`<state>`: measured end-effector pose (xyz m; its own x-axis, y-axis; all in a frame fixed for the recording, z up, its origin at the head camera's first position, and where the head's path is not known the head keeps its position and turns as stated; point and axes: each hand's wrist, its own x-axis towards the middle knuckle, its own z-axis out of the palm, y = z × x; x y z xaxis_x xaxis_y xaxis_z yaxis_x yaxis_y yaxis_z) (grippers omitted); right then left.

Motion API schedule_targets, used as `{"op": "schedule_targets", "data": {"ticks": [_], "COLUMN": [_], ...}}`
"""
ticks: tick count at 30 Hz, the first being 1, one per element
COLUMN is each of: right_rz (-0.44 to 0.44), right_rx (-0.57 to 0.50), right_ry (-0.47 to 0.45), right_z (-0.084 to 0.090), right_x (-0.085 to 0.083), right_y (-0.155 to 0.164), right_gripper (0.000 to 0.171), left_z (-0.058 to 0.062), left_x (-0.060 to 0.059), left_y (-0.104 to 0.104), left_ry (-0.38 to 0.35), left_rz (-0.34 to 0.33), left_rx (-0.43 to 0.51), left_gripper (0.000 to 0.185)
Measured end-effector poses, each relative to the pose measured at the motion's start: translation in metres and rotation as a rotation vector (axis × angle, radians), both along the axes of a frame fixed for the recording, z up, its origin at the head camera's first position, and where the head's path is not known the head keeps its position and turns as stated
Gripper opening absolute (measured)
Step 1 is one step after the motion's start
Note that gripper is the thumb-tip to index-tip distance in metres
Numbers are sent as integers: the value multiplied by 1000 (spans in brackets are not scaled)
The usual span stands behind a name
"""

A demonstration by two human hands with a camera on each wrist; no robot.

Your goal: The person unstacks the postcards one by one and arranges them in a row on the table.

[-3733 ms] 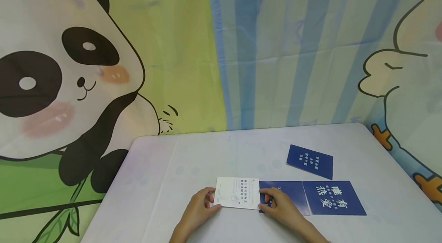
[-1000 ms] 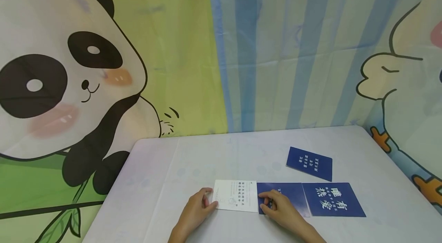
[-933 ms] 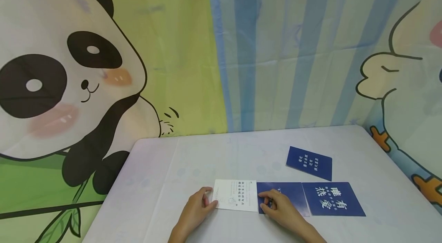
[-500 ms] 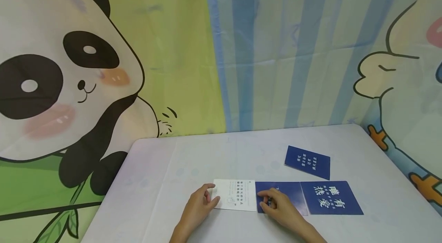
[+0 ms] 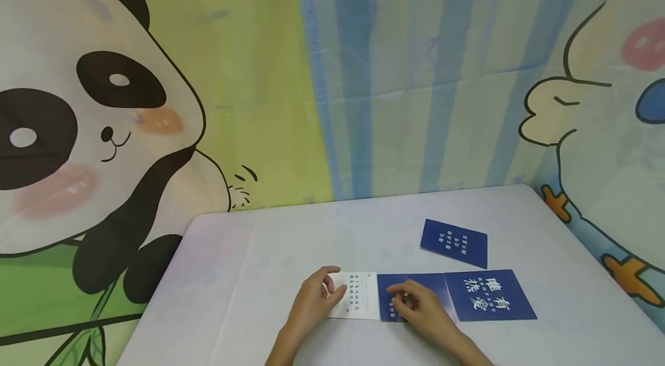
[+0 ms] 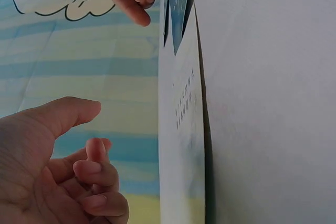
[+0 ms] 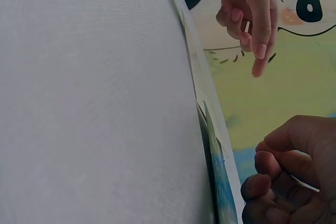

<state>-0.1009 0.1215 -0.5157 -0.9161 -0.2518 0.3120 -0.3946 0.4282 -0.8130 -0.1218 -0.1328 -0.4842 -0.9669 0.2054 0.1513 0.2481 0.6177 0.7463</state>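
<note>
A white card (image 5: 361,297) with small print lies flat on the pale table (image 5: 312,239). Its right edge meets a blue card (image 5: 433,284). My left hand (image 5: 332,285) hangs over the white card's left part with loosely curled fingers. In the left wrist view the left hand (image 6: 89,156) stands clear of the white card (image 6: 181,129) and holds nothing. My right hand (image 5: 400,297) is over the blue card with bent fingers. The right wrist view shows the right hand (image 7: 268,182) close to the blue card (image 7: 220,187); contact is unclear.
A second blue card (image 5: 488,295) with large white characters lies just right of the first. A third blue card (image 5: 454,242) lies farther back. A cartoon panda backdrop (image 5: 78,123) hangs behind the table, whose right edge (image 5: 587,250) is near.
My left hand has slid right from the white card's left edge to over the card, fingers lifted. The right hand stays over the blue card. The view has shifted slightly.
</note>
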Motion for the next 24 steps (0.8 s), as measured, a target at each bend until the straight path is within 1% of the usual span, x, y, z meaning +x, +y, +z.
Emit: {"op": "schedule_targets", "data": {"ticks": [3, 7, 12, 16, 20, 24], "right_rz": [-23, -58, -91, -114, -173, -253], "right_rx": [-3, -5, -4, -2, 4, 1], "right_ry": [21, 20, 4, -1, 4, -17], "right_z": [0, 1, 2, 1, 1, 2], "right_x": [1, 1, 0, -2, -2, -3], "right_y": [6, 15, 25, 33, 45, 58], "right_gripper": [15, 16, 16, 15, 15, 17], "left_z": [0, -1, 0, -2, -7, -9], "left_x": [-5, -11, -15, -17, -23, -34], "left_y": [14, 28, 42, 52, 66, 83], "left_ry": [14, 26, 42, 29, 28, 38], "left_rz": [-27, -64, -78, -95, -142, -188], "left_rx": [12, 23, 32, 53, 61, 51], "left_gripper": [39, 38, 37, 37, 39, 39]}}
